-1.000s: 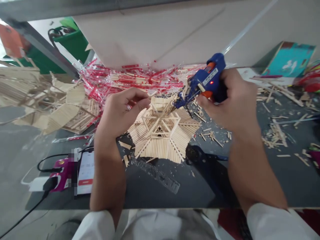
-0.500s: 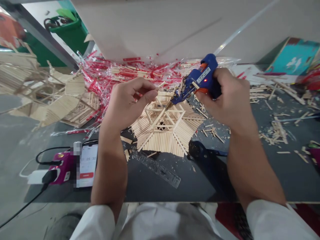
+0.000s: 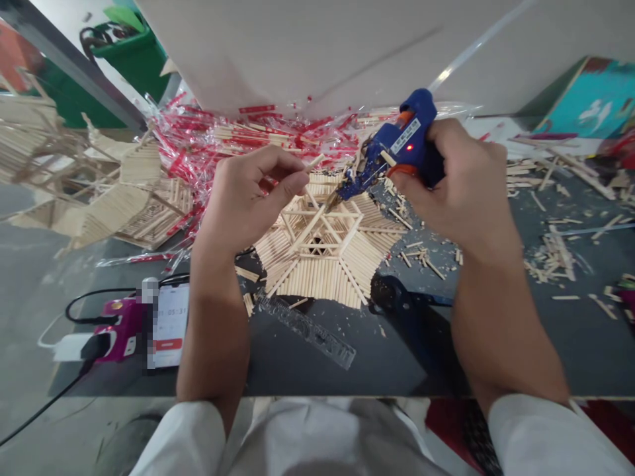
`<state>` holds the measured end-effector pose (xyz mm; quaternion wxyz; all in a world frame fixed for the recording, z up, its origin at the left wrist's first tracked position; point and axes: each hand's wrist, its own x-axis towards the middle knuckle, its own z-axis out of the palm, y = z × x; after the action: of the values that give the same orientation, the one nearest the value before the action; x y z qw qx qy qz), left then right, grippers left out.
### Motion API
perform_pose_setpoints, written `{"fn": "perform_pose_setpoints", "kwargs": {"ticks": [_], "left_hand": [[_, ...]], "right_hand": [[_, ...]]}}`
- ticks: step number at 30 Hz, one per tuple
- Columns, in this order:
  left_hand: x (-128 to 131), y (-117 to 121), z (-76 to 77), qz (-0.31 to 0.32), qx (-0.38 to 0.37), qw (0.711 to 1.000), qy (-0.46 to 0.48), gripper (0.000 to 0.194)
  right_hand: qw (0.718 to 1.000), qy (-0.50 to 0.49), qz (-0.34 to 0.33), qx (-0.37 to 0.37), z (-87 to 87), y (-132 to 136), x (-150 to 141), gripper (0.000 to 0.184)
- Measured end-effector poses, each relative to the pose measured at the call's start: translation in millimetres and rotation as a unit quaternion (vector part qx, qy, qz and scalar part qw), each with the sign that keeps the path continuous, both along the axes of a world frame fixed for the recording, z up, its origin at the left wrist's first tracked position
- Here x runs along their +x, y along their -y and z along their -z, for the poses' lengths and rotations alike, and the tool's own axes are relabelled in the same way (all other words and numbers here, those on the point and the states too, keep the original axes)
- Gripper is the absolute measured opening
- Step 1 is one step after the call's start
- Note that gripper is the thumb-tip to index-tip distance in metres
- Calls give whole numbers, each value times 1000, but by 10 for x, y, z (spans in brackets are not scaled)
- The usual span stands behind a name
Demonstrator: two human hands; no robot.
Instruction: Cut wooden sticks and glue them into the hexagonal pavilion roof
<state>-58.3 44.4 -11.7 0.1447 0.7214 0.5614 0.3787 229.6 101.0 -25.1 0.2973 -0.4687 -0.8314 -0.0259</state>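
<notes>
On the dark table sits a star-shaped model of thin wooden sticks (image 3: pixel 312 277), with an open lattice at its top. My right hand (image 3: pixel 461 185) is wrapped round a blue hot glue gun (image 3: pixel 404 142) with an orange trigger and a lit red light. Its glue-crusted nozzle points down and left, at the lattice; whether it touches cannot be told. A long clear glue stick (image 3: pixel 476 49) sticks out of its back. Above the model's upper left, my left hand (image 3: pixel 258 192) pinches a short wooden stick (image 3: pixel 315 160) between thumb and fingertips.
A clear ruler (image 3: pixel 310 330) and a dark-handled tool (image 3: pixel 407 301) lie in front of the model. Phone (image 3: pixel 171 324) and purple power adapter (image 3: pixel 116 327) are at left, near another stick structure (image 3: pixel 109 198). Plastic-wrapped sticks (image 3: pixel 278 132) lie behind; stick scraps (image 3: pixel 550 254) at right.
The glue gun's nozzle has shifted slightly left and down over the lattice. My left hand still holds the short stick, which has turned a little. The camera view has shifted slightly.
</notes>
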Motion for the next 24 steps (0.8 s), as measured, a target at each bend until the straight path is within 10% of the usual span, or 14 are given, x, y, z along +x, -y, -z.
{"fn": "perform_pose_setpoints", "kwargs": {"ticks": [24], "left_hand": [[-43, -68, 82, 35, 59, 997, 33, 13]], "right_hand": [[999, 10, 21, 24, -162, 36, 225, 33]]}}
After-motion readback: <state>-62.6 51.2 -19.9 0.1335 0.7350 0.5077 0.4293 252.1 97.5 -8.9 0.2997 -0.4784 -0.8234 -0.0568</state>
